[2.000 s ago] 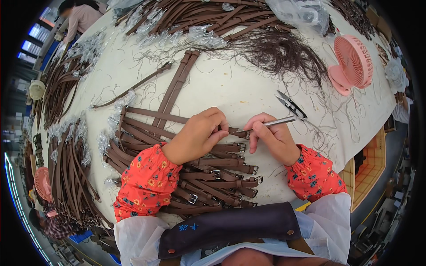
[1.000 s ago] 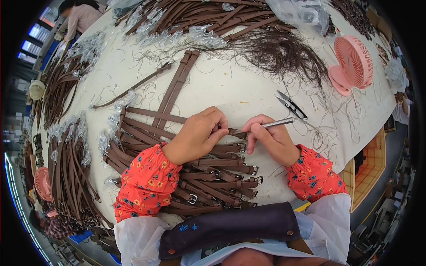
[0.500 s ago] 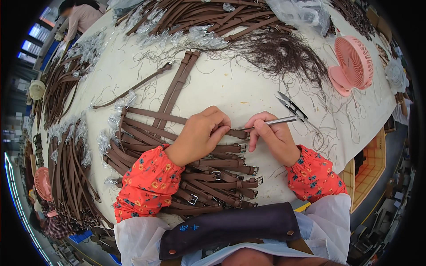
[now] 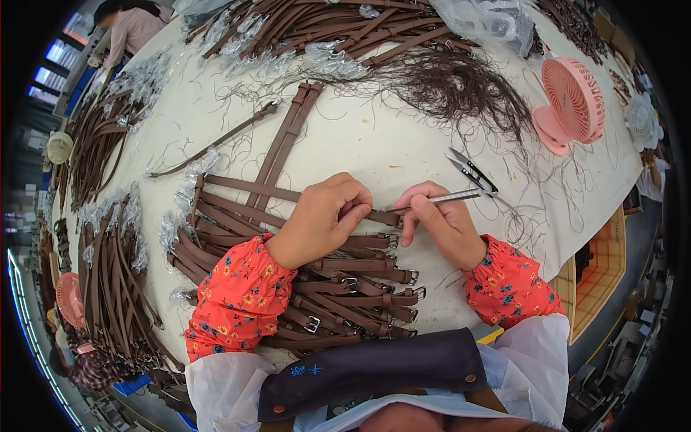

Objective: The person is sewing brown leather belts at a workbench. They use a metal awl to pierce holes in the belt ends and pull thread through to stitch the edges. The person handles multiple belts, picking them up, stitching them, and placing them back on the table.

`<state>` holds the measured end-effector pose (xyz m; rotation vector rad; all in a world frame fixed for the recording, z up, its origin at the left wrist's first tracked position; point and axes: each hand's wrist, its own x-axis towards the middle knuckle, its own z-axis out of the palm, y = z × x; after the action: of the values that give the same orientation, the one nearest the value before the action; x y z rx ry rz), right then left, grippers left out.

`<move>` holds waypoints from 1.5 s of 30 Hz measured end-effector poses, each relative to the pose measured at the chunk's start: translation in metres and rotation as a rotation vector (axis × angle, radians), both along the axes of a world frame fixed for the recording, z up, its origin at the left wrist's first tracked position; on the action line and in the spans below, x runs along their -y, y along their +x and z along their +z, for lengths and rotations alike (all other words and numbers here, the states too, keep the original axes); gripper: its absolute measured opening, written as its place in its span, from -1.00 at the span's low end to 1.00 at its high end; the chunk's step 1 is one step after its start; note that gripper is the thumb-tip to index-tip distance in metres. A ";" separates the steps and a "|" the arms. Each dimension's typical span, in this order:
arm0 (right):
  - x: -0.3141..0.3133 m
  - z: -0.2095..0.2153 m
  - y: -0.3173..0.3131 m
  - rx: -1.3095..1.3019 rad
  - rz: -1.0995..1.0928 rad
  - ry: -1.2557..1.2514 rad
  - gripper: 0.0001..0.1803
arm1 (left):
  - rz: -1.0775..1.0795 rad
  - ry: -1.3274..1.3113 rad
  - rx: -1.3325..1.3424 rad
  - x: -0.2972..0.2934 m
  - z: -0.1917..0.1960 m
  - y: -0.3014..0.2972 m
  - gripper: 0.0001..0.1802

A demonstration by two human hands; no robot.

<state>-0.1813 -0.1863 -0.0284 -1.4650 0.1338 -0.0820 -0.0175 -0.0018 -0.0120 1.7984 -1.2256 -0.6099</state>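
My left hand is closed on a brown belt, pinching it near its right end between thumb and fingers. Between the fingers of my right hand is a slim, silver-grey pointed tool, perhaps tweezers. Its narrow tip points left and meets the belt's end, close to my left fingertips. Whether the tip grips anything there is too small to tell. Under and in front of my left hand lies a pile of brown belts with silver buckles, their other ends wrapped in clear plastic.
Thread snips lie just beyond my right hand. Farther off are a heap of dark loose threads, a pink fan and a big belt pile. More belts lie at left. A person is at the far left.
My left hand has shifted very slightly to the left. Both hands otherwise keep their place and their hold on the belt and the tool.
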 end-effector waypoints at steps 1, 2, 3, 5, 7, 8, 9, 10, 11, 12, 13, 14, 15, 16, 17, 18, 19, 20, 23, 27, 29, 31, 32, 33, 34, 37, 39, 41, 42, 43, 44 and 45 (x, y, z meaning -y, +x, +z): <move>-0.002 0.000 0.000 0.024 -0.025 0.000 -0.67 | -0.001 -0.004 0.001 0.000 0.000 0.000 -0.93; -0.002 0.000 0.000 0.019 -0.022 -0.003 -0.67 | -0.002 -0.007 0.003 0.000 -0.001 0.000 -0.93; -0.002 0.000 0.001 0.015 -0.018 -0.005 -0.67 | -0.002 -0.005 0.002 0.000 0.000 0.000 -0.93; -0.002 0.000 0.001 0.015 -0.014 -0.011 -0.67 | -0.003 0.001 0.000 0.000 0.000 0.000 -0.93; -0.002 -0.001 0.001 0.024 -0.013 -0.019 -0.67 | -0.003 -0.004 -0.002 0.000 0.000 0.000 -0.93; -0.002 -0.001 0.001 0.022 -0.011 -0.017 -0.67 | -0.004 -0.007 -0.002 0.000 0.000 0.000 -0.93; -0.002 0.000 0.001 0.019 -0.009 -0.016 -0.67 | -0.005 -0.009 -0.001 0.000 0.000 0.001 -0.93; -0.001 0.000 0.001 0.017 -0.008 -0.015 -0.67 | -0.007 -0.010 0.001 -0.001 -0.001 0.001 -0.93; -0.001 0.000 0.001 0.004 0.005 -0.017 -0.66 | -0.009 -0.012 0.003 -0.001 -0.001 0.001 -0.93; 0.001 0.000 0.000 -0.008 0.018 -0.019 -0.65 | -0.005 -0.014 0.000 -0.001 -0.001 0.001 -0.94; 0.002 0.000 -0.001 -0.020 0.030 -0.021 -0.64 | 0.000 -0.017 -0.003 0.000 0.001 0.001 -0.94; 0.003 0.000 -0.001 -0.024 0.031 -0.021 -0.64 | 0.004 -0.019 -0.006 0.000 0.002 0.000 -0.95; 0.003 0.000 -0.001 -0.028 0.034 -0.020 -0.64 | 0.017 -0.013 -0.018 0.000 0.001 0.000 -0.94; 0.003 0.000 -0.001 -0.032 0.037 -0.020 -0.64 | 0.030 -0.008 -0.029 -0.001 -0.001 0.001 -0.93; 0.004 -0.001 -0.001 -0.002 0.031 -0.029 -0.64 | 0.044 -0.003 -0.041 -0.001 -0.003 0.001 -0.93; 0.004 -0.002 -0.001 0.029 0.026 -0.038 -0.64 | 0.060 -0.006 -0.019 -0.001 -0.003 0.002 -0.93; 0.005 -0.003 0.000 0.060 0.020 -0.047 -0.65 | 0.077 -0.010 0.002 -0.001 -0.004 0.002 -0.93; 0.003 -0.002 -0.001 0.071 -0.015 -0.038 -0.66 | 0.094 -0.014 0.023 -0.001 -0.004 0.002 -0.93; -0.002 0.002 -0.001 0.101 -0.058 -0.062 -0.69 | -0.118 0.077 0.095 -0.005 0.003 0.009 -0.92; -0.005 0.006 -0.001 0.051 0.113 -0.145 -0.71 | -0.359 0.317 -0.207 -0.015 0.019 0.022 -0.88; -0.007 0.010 -0.004 0.000 0.237 -0.093 -0.72 | -0.372 0.314 -0.230 -0.016 0.019 0.026 -0.87; -0.007 0.011 -0.004 0.087 0.292 -0.222 -0.74 | -0.099 0.228 0.113 -0.013 0.022 0.035 -0.72; -0.006 0.010 -0.003 0.136 0.305 -0.277 -0.74 | 0.047 0.052 0.416 -0.013 0.009 0.045 -0.65; -0.006 0.010 -0.003 0.178 0.316 -0.333 -0.75 | 0.193 -0.132 0.709 -0.014 -0.004 0.053 -0.59; -0.005 0.011 -0.003 0.179 0.289 -0.347 -0.75 | 0.238 -0.057 0.710 -0.018 -0.010 0.058 -0.54; -0.004 0.011 -0.005 0.194 0.161 -0.351 -0.77 | 0.282 0.085 0.690 -0.023 -0.014 0.064 -0.45; -0.006 0.005 -0.004 0.230 0.024 -0.304 -0.79 | 0.200 0.070 0.656 -0.023 -0.011 0.061 -0.45; -0.006 0.005 -0.003 0.250 -0.082 -0.369 -0.80 | 0.086 0.034 0.544 -0.022 -0.013 0.052 -0.42; -0.001 0.007 -0.001 0.263 -0.110 -0.486 -0.80 | 0.032 0.018 0.495 -0.022 -0.011 0.046 -0.40; 0.002 0.009 0.001 0.275 -0.138 -0.604 -0.80 | 0.016 0.014 0.342 -0.022 -0.010 0.039 -0.39; 0.003 0.002 0.004 0.344 -0.192 -0.711 -0.75 | 0.001 0.009 0.189 -0.021 -0.008 0.031 -0.37; 0.004 -0.001 0.007 0.377 -0.195 -0.769 -0.73 | -0.015 0.002 0.040 -0.019 -0.003 0.025 -0.35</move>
<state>-0.1741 -0.1901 -0.0294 -2.1659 -0.0771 -0.6206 0.0076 0.0170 -0.0149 1.8118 -1.2666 -0.5866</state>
